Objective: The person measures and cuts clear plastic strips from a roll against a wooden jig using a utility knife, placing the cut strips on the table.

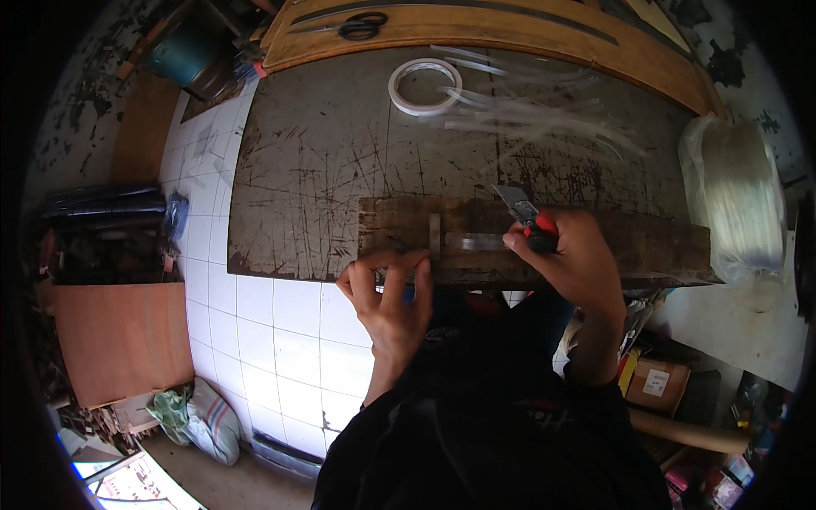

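Head view looks down on a scratched desk [323, 153]. Left hand [387, 293] presses its spread fingers onto the near edge of a wooden plank [646, 242] lying across the desk. Right hand [569, 255] is closed around a red utility knife [531, 219], blade toward a clear strip [476, 242] on the plank. A roll of white tape [425, 87] lies well apart, farther back.

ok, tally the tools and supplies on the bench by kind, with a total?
Utility knife, in the right hand: 1
Scissors: 1
Tape roll: 1
Spool of clear tubing: 1
Wooden jig, under the left hand: 1
Cut clear tube pieces: overlapping, too many to count
Total, without cut pieces: 5
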`<state>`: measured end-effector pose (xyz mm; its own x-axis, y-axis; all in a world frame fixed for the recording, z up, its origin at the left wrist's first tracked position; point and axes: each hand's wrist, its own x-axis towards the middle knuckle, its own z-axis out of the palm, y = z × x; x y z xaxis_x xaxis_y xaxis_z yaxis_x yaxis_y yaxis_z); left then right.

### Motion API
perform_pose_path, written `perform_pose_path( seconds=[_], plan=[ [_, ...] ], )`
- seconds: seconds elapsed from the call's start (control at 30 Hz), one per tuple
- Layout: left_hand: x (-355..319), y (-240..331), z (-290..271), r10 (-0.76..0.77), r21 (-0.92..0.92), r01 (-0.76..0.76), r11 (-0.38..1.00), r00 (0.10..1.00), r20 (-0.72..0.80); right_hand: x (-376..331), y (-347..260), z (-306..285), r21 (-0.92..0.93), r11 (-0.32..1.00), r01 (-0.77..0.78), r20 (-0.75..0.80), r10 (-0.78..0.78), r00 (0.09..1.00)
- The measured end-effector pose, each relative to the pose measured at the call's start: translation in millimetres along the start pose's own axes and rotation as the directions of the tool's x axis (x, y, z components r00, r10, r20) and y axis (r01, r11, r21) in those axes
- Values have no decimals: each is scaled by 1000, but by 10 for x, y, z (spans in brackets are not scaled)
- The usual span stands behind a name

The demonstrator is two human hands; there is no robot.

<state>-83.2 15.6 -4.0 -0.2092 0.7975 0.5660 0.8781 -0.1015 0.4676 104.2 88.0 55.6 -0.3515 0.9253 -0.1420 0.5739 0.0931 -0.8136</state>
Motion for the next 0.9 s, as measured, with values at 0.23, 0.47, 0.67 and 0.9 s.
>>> perform_pose_path(
  seconds=[0.23,0.47,0.67,0.9],
  plan=[
    [-3,-39,33,46,-33,-47,998,999,-14,-17,-49,17,-263,963,-50,-107,23,994],
    [-7,-37,42,39,-30,-39,999,999,-13,-6,-24,89,-199,980,-22,-106,1,994],
    [-19,-43,54,34,-24,-35,999,999,-15,-31,-1,90,-90,996,-21,-136,8,991],
    [-15,-39,55,29,-15,-29,999,999,-16,45,-24,37,55,998,12,-9,-12,1000]
  ],
)
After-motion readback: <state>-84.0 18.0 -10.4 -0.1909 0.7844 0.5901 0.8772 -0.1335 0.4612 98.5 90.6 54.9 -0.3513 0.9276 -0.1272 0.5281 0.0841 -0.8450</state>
